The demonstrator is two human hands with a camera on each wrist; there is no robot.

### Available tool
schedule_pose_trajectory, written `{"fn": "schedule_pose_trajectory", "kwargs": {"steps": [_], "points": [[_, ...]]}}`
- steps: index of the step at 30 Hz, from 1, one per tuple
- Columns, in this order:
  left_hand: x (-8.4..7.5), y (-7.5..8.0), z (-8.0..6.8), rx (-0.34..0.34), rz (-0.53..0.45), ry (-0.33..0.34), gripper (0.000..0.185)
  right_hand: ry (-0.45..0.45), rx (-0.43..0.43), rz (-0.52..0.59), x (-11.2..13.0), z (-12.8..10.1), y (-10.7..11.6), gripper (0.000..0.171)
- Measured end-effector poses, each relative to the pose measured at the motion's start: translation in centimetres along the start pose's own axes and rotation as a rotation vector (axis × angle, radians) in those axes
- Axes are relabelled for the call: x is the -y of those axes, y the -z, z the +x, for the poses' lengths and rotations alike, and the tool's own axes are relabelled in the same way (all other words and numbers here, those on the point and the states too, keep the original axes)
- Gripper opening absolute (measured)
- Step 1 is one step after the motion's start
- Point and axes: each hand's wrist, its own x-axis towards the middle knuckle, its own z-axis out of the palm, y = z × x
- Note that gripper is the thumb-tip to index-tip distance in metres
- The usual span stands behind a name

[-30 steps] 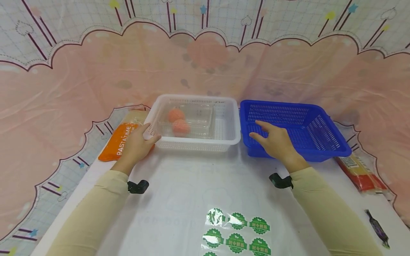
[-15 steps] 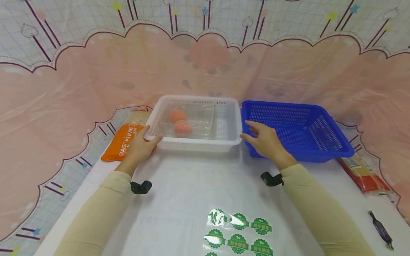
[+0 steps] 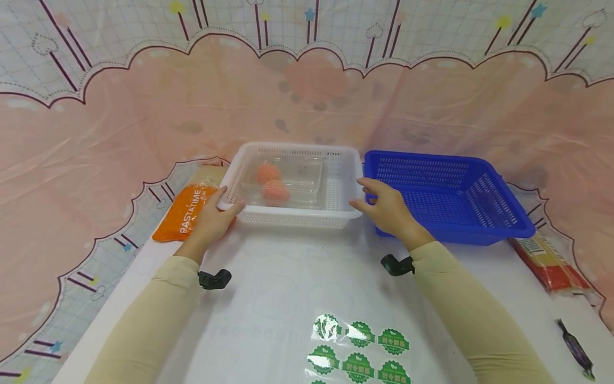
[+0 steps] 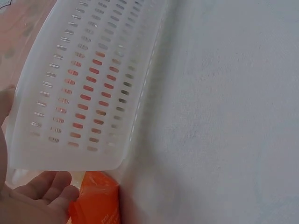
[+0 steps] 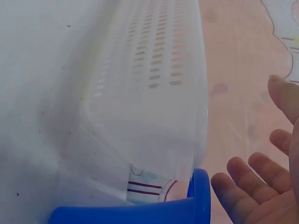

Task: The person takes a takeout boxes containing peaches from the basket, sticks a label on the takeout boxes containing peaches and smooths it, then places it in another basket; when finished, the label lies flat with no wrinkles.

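Observation:
A white perforated basket (image 3: 292, 216) stands in the middle of the table. Inside it a clear plastic box (image 3: 312, 181) holds two orange balls (image 3: 274, 191). My left hand (image 3: 211, 218) grips the basket's near left corner, thumb along the front wall and fingers at the left side. The left wrist view shows that hand (image 4: 42, 196) under the basket's rim (image 4: 88, 93). My right hand (image 3: 386, 208) hovers with fingers spread just off the basket's right rim. In the right wrist view the right hand (image 5: 261, 186) is apart from the basket wall (image 5: 154, 93).
A blue basket (image 3: 451, 234) sits right of the white one, its rim (image 5: 140, 212) close beside it. An orange pasta pack (image 3: 184, 213) lies by my left hand. Green stickers (image 3: 357, 346) are near the front edge. A spaghetti packet (image 3: 547, 261) and a wrapped candy (image 3: 575, 349) lie at the right.
My right hand has moved left from the blue basket's front wall to the white basket's right rim. The left hand has stayed at the corner.

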Motion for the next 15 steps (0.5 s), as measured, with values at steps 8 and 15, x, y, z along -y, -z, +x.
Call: {"fn": "schedule_pose_trajectory", "kwargs": {"steps": [8, 15], "points": [[0.2, -0.4, -0.1, -0.01, -0.066, 0.005, 0.089, -0.005, 0.022, 0.05, 0.5, 1.2, -0.9, 0.065], [0.1, -0.4, -0.3, -0.002, -0.085, 0.018, 0.084, -0.017, 0.046, 0.111, 0.9, 2.4, -1.8, 0.068]]}}
